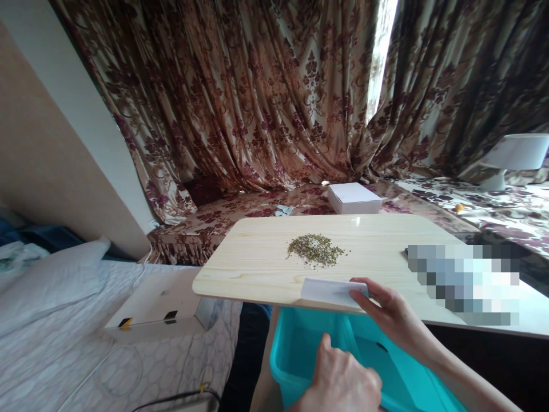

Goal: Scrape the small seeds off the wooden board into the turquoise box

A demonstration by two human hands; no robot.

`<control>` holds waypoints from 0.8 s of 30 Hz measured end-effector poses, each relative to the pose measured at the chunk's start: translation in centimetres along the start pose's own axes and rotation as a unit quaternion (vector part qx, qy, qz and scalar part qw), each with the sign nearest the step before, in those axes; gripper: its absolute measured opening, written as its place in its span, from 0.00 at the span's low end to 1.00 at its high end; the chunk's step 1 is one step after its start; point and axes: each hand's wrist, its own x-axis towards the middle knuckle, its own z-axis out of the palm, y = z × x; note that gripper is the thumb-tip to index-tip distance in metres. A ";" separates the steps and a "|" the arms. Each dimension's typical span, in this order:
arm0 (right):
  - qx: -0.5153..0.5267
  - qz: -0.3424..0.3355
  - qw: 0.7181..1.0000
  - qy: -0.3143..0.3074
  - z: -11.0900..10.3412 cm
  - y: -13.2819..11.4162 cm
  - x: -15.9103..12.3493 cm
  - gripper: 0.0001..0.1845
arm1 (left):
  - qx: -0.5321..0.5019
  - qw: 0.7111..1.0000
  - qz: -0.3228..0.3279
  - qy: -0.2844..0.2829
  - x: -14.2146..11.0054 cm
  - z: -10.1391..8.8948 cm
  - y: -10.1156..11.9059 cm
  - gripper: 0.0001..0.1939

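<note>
My right hand [386,312] reaches in from the right and pinches the end of a white card [326,290]. The card lies low along the table's near edge. Beyond it, a loose pile of small green and pale seeds or beans [315,250] is spread on the light wooden tabletop [240,257]. Below that edge stands a turquoise plastic bin [291,337]. My left hand [341,375] is over the bin with its fingers mostly curled and one pointing forward. Whatever its curled fingers may hold is hidden.
A pixelated object [463,280] lies on the table's right side. Behind the table, a white box [354,197] rests on a patterned ledge before curtains. To the left, another white box [160,297] lies on a bed [77,366]. A lamp [521,151] stands far right.
</note>
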 end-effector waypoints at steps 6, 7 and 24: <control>-0.022 -0.016 1.000 -0.007 -0.9 -0.1 -0.1 0.15 | -0.012 1.000 -0.001 0.021 -0.4 0.8 -0.8 0.12; -0.035 -0.017 0.999 0.020 -1.5 0.4 0.3 0.15 | -0.020 0.999 -0.003 0.026 -0.7 0.9 -1.2 0.11; -0.108 0.017 0.982 0.152 -4.9 4.2 3.9 0.15 | -0.074 0.989 -0.101 0.072 -4.2 2.4 -6.2 0.09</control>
